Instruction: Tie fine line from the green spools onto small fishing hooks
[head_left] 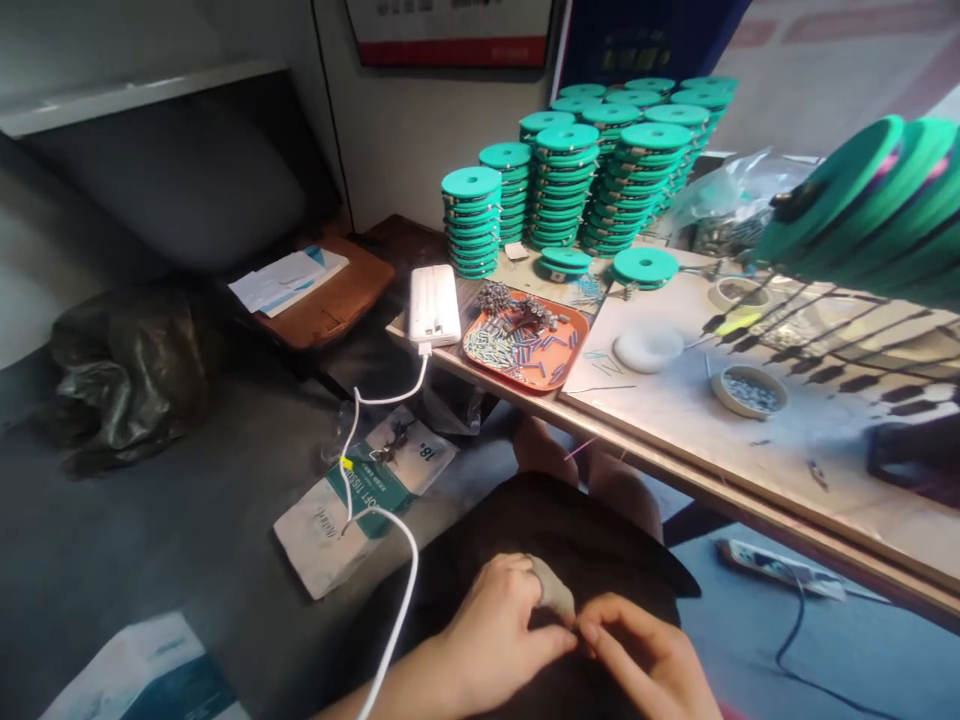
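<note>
Over my dark-clothed lap [525, 520], my left hand [499, 625] and my right hand [645, 650] meet fingertip to fingertip. Each is closed in a pinch. Whatever lies between the fingertips is too small or hidden to make out. A pale covering [553, 592] wraps a finger of my left hand. Beyond the hands, on the table edge, an orange tray [574, 335] bears small metal parts and many short thin pieces. Right of it are a white round object [649, 347] and a small bowl [750, 392] of little grey-white pieces.
Stacked green spools [566, 140] stand at the back; more green discs [832, 200] hang at right above thin rods. A white power bank [433, 305] at the table corner trails a white cable [411, 580] beside my left arm. Tissue packaging [330, 530] and a power strip [784, 568] lie below.
</note>
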